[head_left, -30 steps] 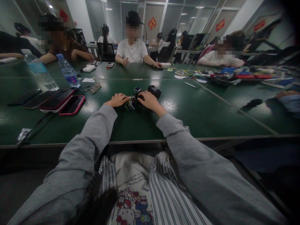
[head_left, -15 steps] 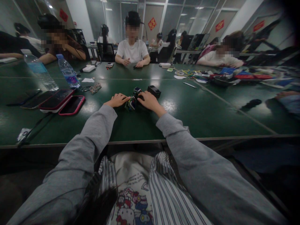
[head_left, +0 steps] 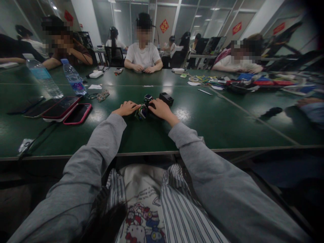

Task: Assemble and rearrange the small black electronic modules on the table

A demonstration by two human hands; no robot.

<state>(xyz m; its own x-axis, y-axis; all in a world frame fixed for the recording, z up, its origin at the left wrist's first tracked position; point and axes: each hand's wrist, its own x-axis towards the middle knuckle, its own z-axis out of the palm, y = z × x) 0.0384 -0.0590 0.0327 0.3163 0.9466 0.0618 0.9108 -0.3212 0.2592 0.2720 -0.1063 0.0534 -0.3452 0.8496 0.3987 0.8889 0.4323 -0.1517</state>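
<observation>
On the green table in front of me lies a small electronic gadget [head_left: 142, 112] with a greenish, circuit-like part and a pale block; its exact kind is too small to make out. Just behind it is a small black piece with a light square face [head_left: 148, 97]. My left hand [head_left: 127, 108] rests from the left, fingers stretched out, fingertips touching or nearly touching the gadget. My right hand [head_left: 160, 108] comes from the right with fingers apart, the tips at the dark piece between the two. A black box [head_left: 166, 98] stands right behind my right hand.
To the left are two water bottles [head_left: 74, 79], phones [head_left: 77, 114], a cable [head_left: 37, 136] and a tangled cord [head_left: 101, 95]. Cables and bags [head_left: 243, 81] lie at the right, near a white pen-like stick [head_left: 205, 92]. A person [head_left: 143, 55] sits opposite; others sit around.
My hands and the gadget stay in place. Across the table, the person opposite has brought their hands closer together.
</observation>
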